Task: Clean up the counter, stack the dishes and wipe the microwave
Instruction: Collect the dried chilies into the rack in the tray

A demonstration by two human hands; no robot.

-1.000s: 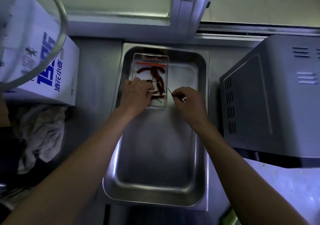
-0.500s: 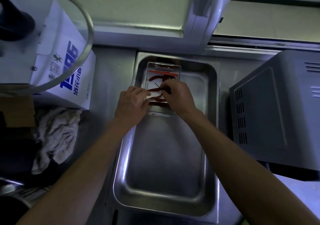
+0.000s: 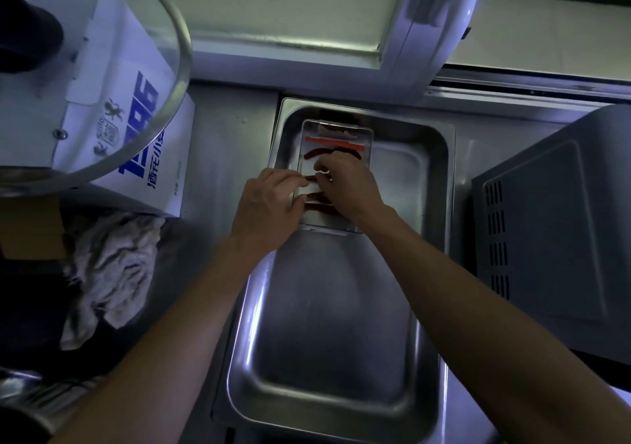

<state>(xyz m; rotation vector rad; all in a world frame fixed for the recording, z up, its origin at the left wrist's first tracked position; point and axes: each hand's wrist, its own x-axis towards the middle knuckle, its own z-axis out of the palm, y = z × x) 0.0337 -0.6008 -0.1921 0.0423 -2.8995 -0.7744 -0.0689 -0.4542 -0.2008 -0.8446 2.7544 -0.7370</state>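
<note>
Right now I see both hands meeting over a small clear plastic tray point(image 3: 366, 139) that sits at the far end of a deep steel pan point(image 3: 336, 341) on the counter. In the tray lie dark red dried chillies point(image 3: 316, 152) and an orange strip point(image 3: 333, 143) near its far edge. My left hand point(image 3: 269, 209) rests at the tray's left edge, fingers curled, its fingertips pinching the end of one chilli. My right hand point(image 3: 348, 187) lies over the middle of the tray with fingers bent down into it; I cannot tell whether it has hold of anything. The two hands touch or nearly touch at the fingertips. To the right of the pan stands the grey microwave point(image 3: 553, 231), close beside it. Left of the pan are a crumpled grey rag point(image 3: 112, 272) and a white carton with blue print point(image 3: 136, 129); a glass lid point(image 3: 160, 78) fills the upper left corner.
</note>
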